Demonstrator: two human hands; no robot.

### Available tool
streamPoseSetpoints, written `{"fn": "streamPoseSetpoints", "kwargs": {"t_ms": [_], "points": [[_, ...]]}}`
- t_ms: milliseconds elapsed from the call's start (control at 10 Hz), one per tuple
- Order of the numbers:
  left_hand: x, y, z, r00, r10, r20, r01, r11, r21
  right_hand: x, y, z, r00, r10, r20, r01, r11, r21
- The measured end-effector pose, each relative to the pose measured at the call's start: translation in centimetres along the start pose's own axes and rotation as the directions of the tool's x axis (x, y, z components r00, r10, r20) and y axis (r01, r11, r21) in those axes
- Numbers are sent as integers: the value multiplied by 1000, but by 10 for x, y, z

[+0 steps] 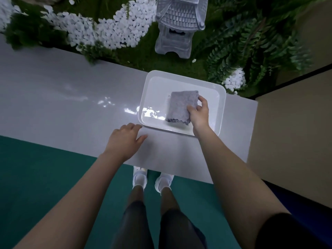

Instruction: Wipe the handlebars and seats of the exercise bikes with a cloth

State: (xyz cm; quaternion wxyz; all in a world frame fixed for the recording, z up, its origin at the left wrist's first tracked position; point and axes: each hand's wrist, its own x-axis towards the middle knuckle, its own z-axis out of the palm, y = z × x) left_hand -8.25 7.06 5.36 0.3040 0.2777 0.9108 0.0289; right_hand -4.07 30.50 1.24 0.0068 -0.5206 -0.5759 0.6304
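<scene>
White tray [181, 76] on surface [71, 97] holds 1 folded grey cloth [180, 106]. Right hand [198, 112] pinches cloth edge. Left hand [125, 139] flat, fingers relaxed, beside tray.

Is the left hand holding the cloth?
No: the right hand pinches the cloth over the tray; the left hand rests flat on the ledge.

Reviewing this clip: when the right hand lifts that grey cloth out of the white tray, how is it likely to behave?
The cloth is probably floppy: its free edge already sags below the right hand pinching one side. It looks light, held by fingertips alone. The tray seems to hold water, so the cloth may be wet and drip.
</scene>
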Motion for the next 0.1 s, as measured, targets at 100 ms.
{"fn": "streamPoseSetpoints", "kwargs": {"t_ms": [100], "points": [[8, -7, 11, 1000, 6, -31, -6, 1000, 0, 20, 10, 8, 1000, 11, 1, -11, 999, -44]]}}
